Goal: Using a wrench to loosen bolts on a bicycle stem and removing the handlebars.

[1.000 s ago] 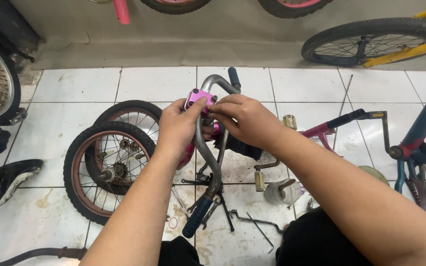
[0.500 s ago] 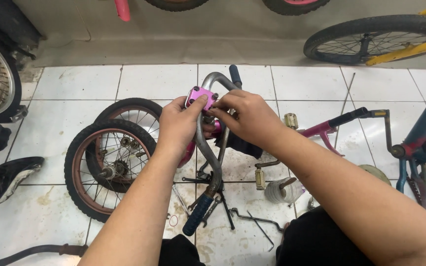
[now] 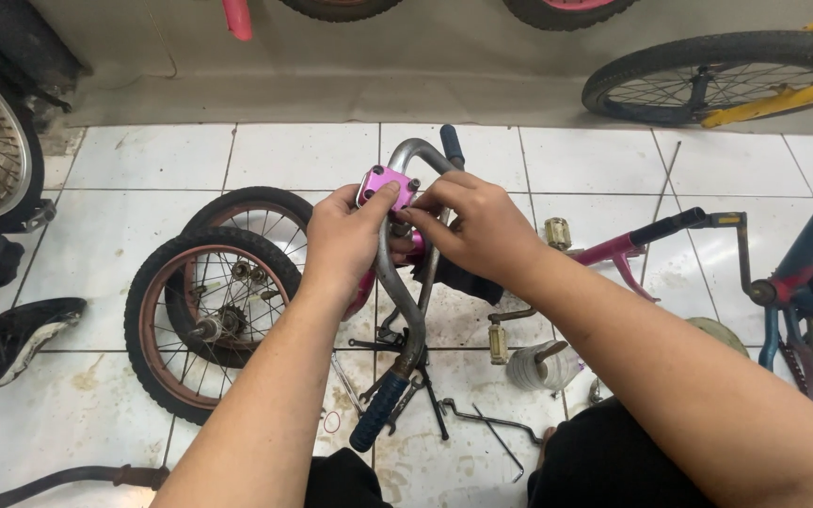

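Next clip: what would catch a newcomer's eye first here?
The two hands at centre: the left hand and right hand pinch a pink handlebar clamp on a grey handlebar with blue grips. Left of them, two small rusty-rimmed wheels lie overlapping on the dirty white tiled floor, and a yellow-framed bicycle lies top right.

Both bare forearms are reaching away from the body toward the middle of the scene, converging as they go. The left hand is lying palm down with its knuckles up, fingers curling forward and the thumb stretching to the right. The right hand is coming in from the right, wrist angling left, fingers bending and pinching close beside the left thumb.
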